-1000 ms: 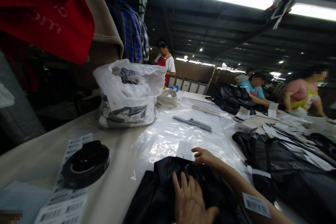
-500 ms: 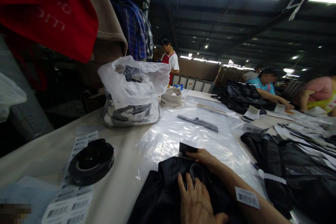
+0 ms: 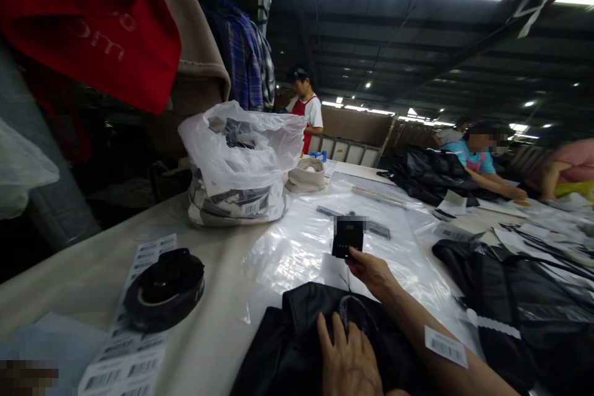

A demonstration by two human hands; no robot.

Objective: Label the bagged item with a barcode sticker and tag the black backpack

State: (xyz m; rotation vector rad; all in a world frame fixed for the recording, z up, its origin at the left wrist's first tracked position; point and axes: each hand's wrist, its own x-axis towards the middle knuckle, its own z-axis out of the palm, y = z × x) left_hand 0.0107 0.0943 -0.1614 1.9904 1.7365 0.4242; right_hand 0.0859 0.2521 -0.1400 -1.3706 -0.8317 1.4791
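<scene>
A black garment [image 3: 297, 346] lies on the table edge nearest me. My left hand [image 3: 350, 362] rests flat on it, fingers spread, near its collar. My right hand [image 3: 371, 272] pinches a small black hang tag [image 3: 348, 236] and holds it upright above the garment; a thin string runs from the tag down to the collar. A white barcode sticker [image 3: 445, 346] sticks to my right forearm. Clear plastic bags [image 3: 301, 241] are spread under and beyond the tag.
A strip of barcode labels [image 3: 127, 346] and a black tape roll [image 3: 164, 288] lie at left. Behind stands a full white plastic bag [image 3: 241, 167]. More black garments [image 3: 524, 297] lie at right. Other people work at the far side; clothes hang at upper left.
My right hand has lifted the black tag off the garment and turned it upright, face toward me. The left hand stays on the garment. The view drifted slightly left.
</scene>
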